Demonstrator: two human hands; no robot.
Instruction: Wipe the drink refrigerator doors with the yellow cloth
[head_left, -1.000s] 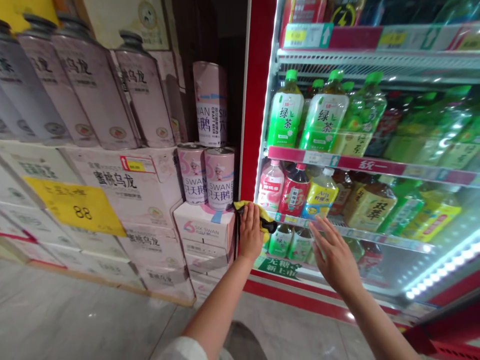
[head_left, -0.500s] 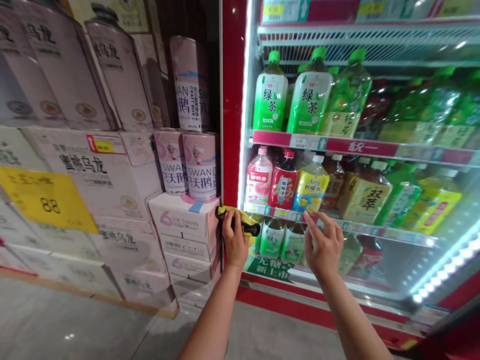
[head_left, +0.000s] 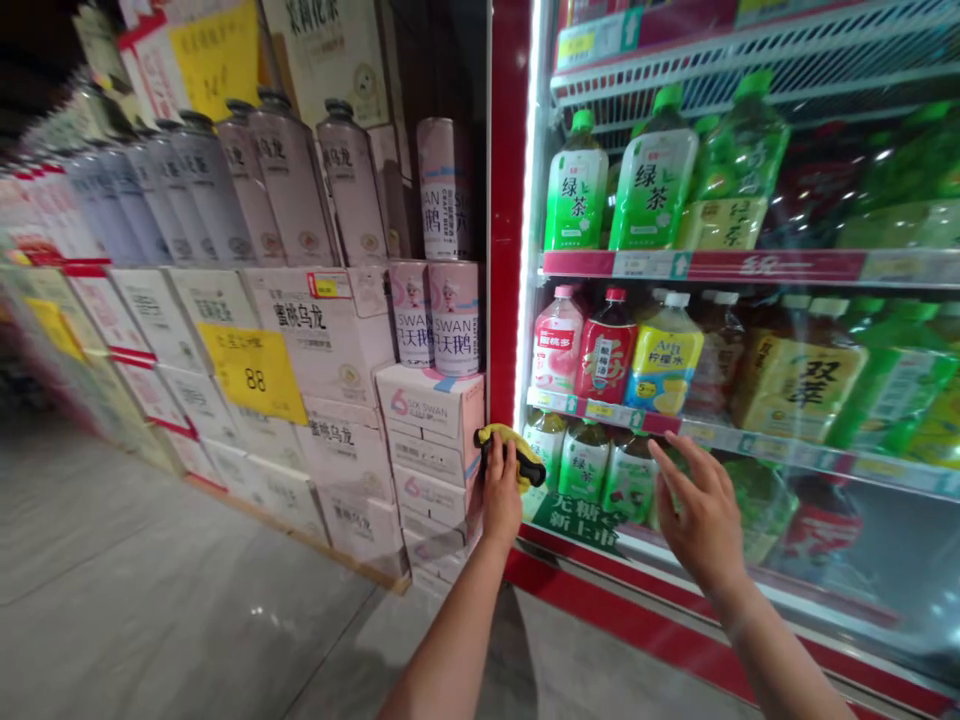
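Left hand (head_left: 501, 495) presses 1 yellow-and-black cloth (head_left: 517, 455) against the red metal cooler frame (head_left: 507, 250); right hand (head_left: 701, 505) is open, empty, fingers spread.

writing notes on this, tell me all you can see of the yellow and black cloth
The yellow and black cloth looks soft, mostly yellow with dark parts at both ends. It is bunched rather than spread flat. The left hand presses it against the red frame of the drinks fridge, fingers covering part of it.
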